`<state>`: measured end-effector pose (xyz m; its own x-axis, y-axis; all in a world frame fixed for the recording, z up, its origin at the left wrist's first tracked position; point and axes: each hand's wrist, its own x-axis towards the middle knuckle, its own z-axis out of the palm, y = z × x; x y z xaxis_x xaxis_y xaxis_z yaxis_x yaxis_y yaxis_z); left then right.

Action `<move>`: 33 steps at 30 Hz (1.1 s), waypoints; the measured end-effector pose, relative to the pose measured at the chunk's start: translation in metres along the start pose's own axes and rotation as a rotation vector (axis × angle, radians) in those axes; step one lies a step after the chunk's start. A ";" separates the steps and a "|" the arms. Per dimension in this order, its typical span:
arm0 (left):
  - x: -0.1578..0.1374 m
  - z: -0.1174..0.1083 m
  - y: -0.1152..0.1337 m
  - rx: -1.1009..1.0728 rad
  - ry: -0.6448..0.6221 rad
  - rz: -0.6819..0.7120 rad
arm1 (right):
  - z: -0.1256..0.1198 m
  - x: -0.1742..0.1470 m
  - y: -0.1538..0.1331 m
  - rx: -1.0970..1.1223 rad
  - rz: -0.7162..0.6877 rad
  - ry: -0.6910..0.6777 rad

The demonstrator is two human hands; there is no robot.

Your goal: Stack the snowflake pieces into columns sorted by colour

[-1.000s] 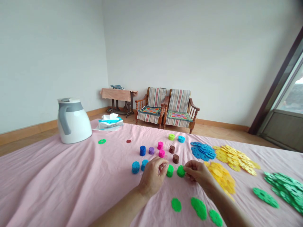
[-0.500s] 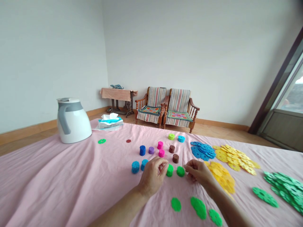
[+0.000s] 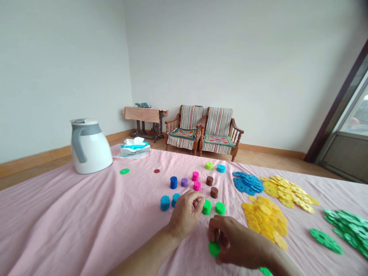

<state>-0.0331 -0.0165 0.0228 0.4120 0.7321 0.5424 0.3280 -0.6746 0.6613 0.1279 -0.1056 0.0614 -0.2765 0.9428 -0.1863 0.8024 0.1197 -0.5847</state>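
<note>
Peeking out beside the right wrist (image 3: pixel 268 256), a partly hidden green disc (image 3: pixel 265 271) lies nearest on the pink cloth (image 3: pixel 57 230). Just beyond it, the right hand (image 3: pixel 234 241) bends over a loose green disc (image 3: pixel 214 250), its fingers and thumb arched around the edge, probably to take something so flat by its rim; whether they pinch it, I cannot tell. The left hand (image 3: pixel 185 214) has its fingers curled in towards the thumb, next to two short green stacks (image 3: pixel 213 207), perhaps placed there to steady them; whether it touches or holds anything is unclear. To the right, a near yellow pile (image 3: pixel 264 218) and a green pile (image 3: pixel 349 230) lie spread by colour, presumably so that shades do not mix. Past the left hand, light blue stacks (image 3: pixel 165 203), brown stacks (image 3: pixel 214 192) and pink stacks (image 3: pixel 197 186) stand upright in loose colour groups, flat faces down, which likely keeps them stable. A blue pile (image 3: pixel 247 183) and a far yellow pile (image 3: pixel 287 191) sit beyond. Farther left are a white jug (image 3: pixel 94 151) and a tissue box (image 3: pixel 135 148), apparently set out of the hands' way, with two wooden chairs (image 3: pixel 218 140) behind.
</note>
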 end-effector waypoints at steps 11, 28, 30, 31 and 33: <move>-0.001 0.001 0.000 -0.006 0.017 0.002 | 0.006 0.003 0.003 -0.007 -0.021 0.021; 0.000 0.000 -0.001 0.004 0.000 0.010 | -0.003 0.049 0.069 0.609 0.132 0.665; 0.000 0.000 -0.001 0.003 -0.001 0.012 | 0.000 0.052 0.073 0.624 0.149 0.673; 0.000 0.000 0.000 0.002 -0.002 0.013 | 0.002 0.053 0.075 0.624 0.155 0.676; 0.000 0.000 0.000 -0.002 -0.003 0.014 | 0.003 0.056 0.077 0.613 0.160 0.681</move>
<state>-0.0331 -0.0167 0.0224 0.4187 0.7225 0.5501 0.3210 -0.6844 0.6546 0.1724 -0.0452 0.0034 0.3390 0.9366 0.0893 0.3311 -0.0299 -0.9431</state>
